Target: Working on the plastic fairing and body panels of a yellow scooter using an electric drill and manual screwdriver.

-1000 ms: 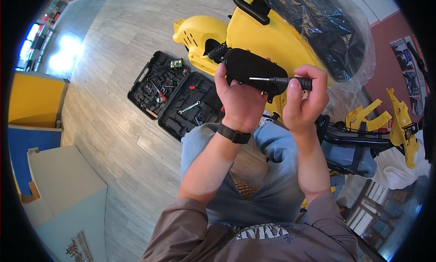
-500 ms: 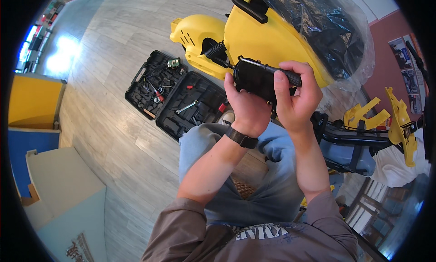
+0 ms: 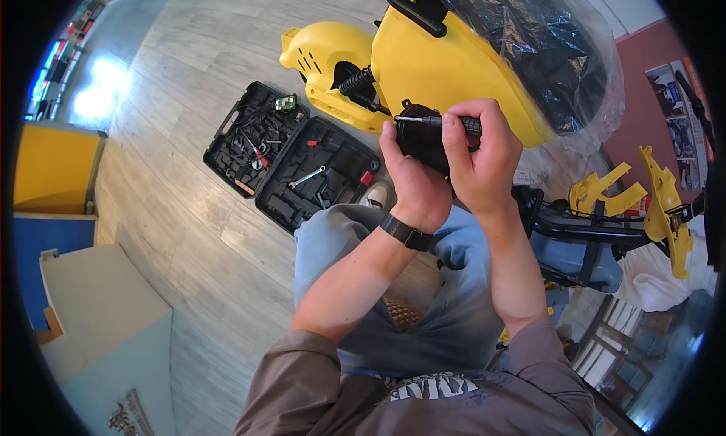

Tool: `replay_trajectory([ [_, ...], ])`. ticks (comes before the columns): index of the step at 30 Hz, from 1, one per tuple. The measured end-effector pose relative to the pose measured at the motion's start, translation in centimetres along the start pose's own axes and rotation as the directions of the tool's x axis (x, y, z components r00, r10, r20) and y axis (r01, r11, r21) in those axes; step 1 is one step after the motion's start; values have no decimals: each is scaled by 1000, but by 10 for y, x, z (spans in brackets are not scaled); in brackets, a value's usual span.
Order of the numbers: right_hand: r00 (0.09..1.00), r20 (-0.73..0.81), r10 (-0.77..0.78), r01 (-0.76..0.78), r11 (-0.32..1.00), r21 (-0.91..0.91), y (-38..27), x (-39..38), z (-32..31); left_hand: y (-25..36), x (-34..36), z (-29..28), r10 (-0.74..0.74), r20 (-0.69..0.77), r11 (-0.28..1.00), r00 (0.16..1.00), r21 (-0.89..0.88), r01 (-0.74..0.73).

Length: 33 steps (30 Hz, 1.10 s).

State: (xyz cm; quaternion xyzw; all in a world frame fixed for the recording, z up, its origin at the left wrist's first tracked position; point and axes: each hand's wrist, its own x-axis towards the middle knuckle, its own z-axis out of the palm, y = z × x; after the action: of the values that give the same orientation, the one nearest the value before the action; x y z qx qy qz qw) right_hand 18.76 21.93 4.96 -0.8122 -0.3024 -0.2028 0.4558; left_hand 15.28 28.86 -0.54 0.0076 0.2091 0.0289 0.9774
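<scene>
My left hand is wrapped round a round black plastic part with small lugs on its rim, held up above my knees. In my right hand is a screwdriver with a black handle, its metal shaft pointing left across the face of the part. The shaft's tip lies near my left thumb; whether it touches anything there, I cannot tell. Behind the part stands a yellow scooter body with a black coil spring by its wheel cover.
An open black tool case lies on the floor to the left, with a wrench and a small green circuit board. Clear plastic wrap covers the scooter's seat. Yellow panels on a black frame stand at the right.
The screwdriver and my right hand have shifted a little left and down. The black part has turned, so more of its round outline shows.
</scene>
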Motion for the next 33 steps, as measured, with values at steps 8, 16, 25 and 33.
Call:
replay_trajectory([
  [8, 993, 29, -114, 116, 988, -97, -3, 6, -2, 1, -4, 5, -5, -5, 999, 1000, 36, 5],
  [16, 983, 25, -180, 182, 975, -131, -5, 18, -2, -6, -5, 2, 41, -61, 996, 997, 83, -36],
  [25, 984, 121, -128, 151, 966, -208, -11, 18, -5, -1, -9, 9, 12, -44, 996, 999, 84, -9],
  [33, 973, 92, -210, 217, 973, -74, -12, 23, 8, -7, -6, -3, -42, 38, 987, 998, 157, 36],
])
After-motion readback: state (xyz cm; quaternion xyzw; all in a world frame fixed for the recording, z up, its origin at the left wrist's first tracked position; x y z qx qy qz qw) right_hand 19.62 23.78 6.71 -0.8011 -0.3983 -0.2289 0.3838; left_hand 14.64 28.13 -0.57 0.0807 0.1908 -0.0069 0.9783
